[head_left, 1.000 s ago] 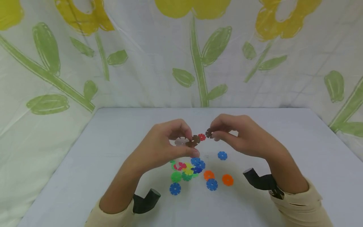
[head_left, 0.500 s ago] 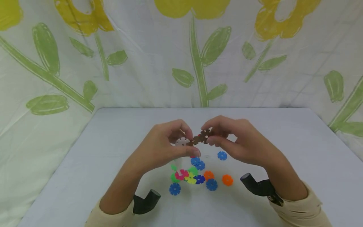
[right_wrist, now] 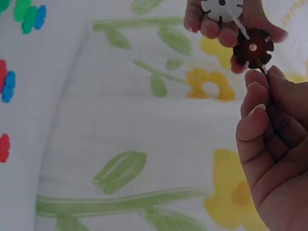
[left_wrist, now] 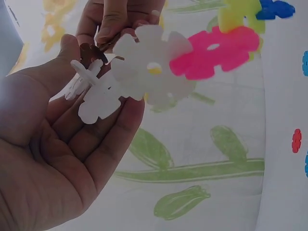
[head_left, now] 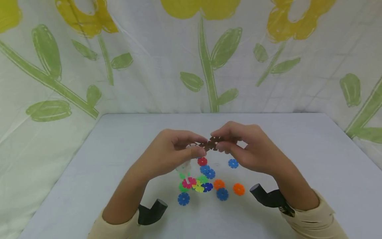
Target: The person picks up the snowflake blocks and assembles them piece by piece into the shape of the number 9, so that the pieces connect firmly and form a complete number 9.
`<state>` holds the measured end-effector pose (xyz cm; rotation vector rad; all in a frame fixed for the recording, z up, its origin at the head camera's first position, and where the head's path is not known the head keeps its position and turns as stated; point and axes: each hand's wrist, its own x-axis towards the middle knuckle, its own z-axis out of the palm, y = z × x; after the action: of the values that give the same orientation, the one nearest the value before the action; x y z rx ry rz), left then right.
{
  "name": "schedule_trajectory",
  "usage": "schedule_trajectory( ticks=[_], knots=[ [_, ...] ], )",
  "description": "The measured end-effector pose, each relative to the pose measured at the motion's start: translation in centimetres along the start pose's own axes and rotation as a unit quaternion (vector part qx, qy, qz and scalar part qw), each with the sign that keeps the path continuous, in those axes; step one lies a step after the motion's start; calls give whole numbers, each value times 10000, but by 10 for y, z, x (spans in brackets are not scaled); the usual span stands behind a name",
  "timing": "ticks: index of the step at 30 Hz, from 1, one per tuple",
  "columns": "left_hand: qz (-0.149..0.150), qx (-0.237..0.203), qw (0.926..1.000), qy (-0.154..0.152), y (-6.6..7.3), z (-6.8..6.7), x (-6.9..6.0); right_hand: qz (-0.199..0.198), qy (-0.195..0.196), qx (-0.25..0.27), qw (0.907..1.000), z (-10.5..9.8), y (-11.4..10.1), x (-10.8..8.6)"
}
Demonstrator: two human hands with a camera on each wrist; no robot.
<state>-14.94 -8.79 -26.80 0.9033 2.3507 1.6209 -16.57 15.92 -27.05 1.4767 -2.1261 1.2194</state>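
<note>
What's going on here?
A person is handling notched, flower-shaped discs that look like thin plastic. The left hand holds white notched discs and a brown notched disc, while the right hand pinches a second brown disc at that one's edge. Whether their slots are fully locked isn't clear. Orange notched discs and blue notched discs lie on the pale table.

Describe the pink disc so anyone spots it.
In the left wrist view, start at the left hand. Up and right of it, find the largest-looking white disc; meeting its right edge is the pink disc, with a yellow disc beyond. Unlike both neighbours, it's bright pink.
</note>
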Motion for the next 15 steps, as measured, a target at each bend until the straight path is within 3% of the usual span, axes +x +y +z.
schedule_trajectory(
  ticks=[6, 15],
  knots=[
    [30, 59, 10000, 67, 0, 3, 0, 63, 121, 44, 9999, 5, -1, 1],
    [-166, 255, 9995, 52, 0, 1, 0, 84, 241, 116, 9996, 12, 7, 3]
  ],
)
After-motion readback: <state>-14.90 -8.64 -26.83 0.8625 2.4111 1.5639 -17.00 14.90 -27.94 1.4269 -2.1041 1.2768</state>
